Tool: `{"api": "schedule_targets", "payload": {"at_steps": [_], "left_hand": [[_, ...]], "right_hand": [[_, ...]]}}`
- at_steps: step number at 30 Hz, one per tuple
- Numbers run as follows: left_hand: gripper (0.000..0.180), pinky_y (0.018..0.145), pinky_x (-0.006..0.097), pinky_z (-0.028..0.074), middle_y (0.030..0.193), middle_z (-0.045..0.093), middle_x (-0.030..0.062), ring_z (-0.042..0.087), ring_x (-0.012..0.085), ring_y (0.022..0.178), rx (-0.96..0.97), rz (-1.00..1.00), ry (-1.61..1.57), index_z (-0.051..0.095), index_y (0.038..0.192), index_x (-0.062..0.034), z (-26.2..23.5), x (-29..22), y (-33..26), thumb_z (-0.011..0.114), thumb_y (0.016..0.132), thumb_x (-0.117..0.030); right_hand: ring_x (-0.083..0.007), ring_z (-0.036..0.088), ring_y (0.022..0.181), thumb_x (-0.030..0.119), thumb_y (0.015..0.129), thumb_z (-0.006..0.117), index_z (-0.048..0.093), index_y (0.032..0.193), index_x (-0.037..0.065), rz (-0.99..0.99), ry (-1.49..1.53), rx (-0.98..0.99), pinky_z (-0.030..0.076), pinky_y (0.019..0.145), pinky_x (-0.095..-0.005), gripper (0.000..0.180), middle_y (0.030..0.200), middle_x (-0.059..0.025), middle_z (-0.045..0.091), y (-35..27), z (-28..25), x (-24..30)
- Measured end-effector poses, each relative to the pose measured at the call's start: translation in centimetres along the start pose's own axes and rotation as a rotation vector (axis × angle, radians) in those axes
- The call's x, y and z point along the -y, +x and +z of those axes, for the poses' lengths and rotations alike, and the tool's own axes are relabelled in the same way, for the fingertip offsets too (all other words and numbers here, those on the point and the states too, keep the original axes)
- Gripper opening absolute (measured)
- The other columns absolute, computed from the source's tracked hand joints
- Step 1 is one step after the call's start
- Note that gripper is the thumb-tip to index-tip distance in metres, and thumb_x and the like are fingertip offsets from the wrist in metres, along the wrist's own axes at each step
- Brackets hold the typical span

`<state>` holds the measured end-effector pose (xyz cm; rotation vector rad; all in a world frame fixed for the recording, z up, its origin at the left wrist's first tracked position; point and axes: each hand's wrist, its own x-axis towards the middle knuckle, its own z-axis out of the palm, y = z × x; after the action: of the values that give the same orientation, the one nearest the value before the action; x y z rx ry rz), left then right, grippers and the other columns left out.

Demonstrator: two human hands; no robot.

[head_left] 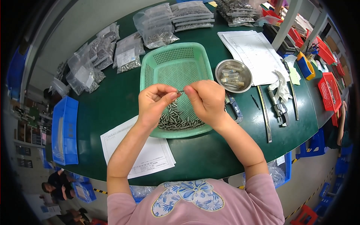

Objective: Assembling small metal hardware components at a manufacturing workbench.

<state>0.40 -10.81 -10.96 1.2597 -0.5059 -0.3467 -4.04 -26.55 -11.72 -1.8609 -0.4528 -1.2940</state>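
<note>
Over a green plastic basket (148,71), my two hands meet with a small metal pin (180,91) between them. My left hand (154,103) pinches one end between thumb and forefinger. At the other end, the thumb and curled fingers of my right hand (207,98) close on the same pin. Many similar short, shiny metal pins (179,119) lie heaped in the near part of the basket, partly behind my hands. What exact kind of part they are is too small to tell.
Right of the basket stands a steel bowl (245,88) of small clear tubes. Beyond it lie paper sheets (249,52), a steel ruler (264,116) and a micrometer (279,108). Bags of metal parts (157,32) line the far edge. A blue bin (65,131) stands left; papers (138,161) lie nearer.
</note>
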Motion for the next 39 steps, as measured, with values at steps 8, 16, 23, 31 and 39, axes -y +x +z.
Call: {"api": "schedule_targets", "payload": {"at_steps": [8,16,23,31,39], "left_hand": [[0.01,0.069,0.024,0.052,0.083,0.063,0.0108,0.063,0.0168,0.079,-0.012,0.028,0.037,0.06,0.086,0.0043,0.5,-0.5,0.6,0.062,0.077,0.004],[0.007,0.064,0.025,0.048,0.079,0.065,0.0054,0.062,0.0136,0.072,0.028,-0.153,0.589,0.063,0.082,-0.002,-1.1,1.8,2.3,0.065,0.076,-0.001],[0.011,0.078,0.036,0.042,0.082,0.058,0.0071,0.052,0.0265,0.091,0.518,-0.003,1.396,0.065,0.071,-0.007,-0.2,3.2,1.4,0.071,0.062,-0.008],[0.007,0.068,0.031,0.046,0.082,0.059,0.0047,0.057,0.0185,0.074,0.387,-0.163,1.012,0.06,0.077,-0.0049,-1.2,2.8,1.7,0.065,0.073,-0.007],[0.014,0.075,0.025,0.044,0.089,0.058,0.0037,0.055,0.0125,0.084,0.064,-0.376,-0.275,0.055,0.097,-0.005,-0.1,-0.4,0.8,0.056,0.087,-0.014]], "right_hand": [[-0.021,0.046,0.041,0.009,0.075,0.064,0.055,0.064,0.007,0.796,0.535,-0.012,0.034,0.04,-0.0299,0.015,0.049,-0.0056,0.048,0.0,0.0,0.7],[-0.0213,0.044,0.039,0.013,0.078,0.064,0.052,0.062,0.006,0.179,-0.191,-0.041,0.032,0.037,-0.0312,0.021,0.048,-0.0062,0.046,1.4,-1.9,-1.5],[-0.0182,0.045,0.038,0.016,0.081,0.062,0.055,0.064,0.006,0.254,-0.109,-0.079,0.031,0.036,-0.0293,0.021,0.047,-0.0061,0.047,1.2,-2.0,-1.7],[-0.0203,0.046,0.038,0.016,0.081,0.062,0.054,0.062,0.007,0.269,-0.026,0.003,0.032,0.037,-0.0308,0.022,0.047,-0.0059,0.046,1.1,-1.1,-1.3],[-0.0211,0.048,0.041,0.01,0.078,0.062,0.057,0.063,0.005,0.167,0.079,0.026,0.034,0.039,-0.0308,0.017,0.049,-0.0071,0.048,0.3,-0.4,-0.3]]}}
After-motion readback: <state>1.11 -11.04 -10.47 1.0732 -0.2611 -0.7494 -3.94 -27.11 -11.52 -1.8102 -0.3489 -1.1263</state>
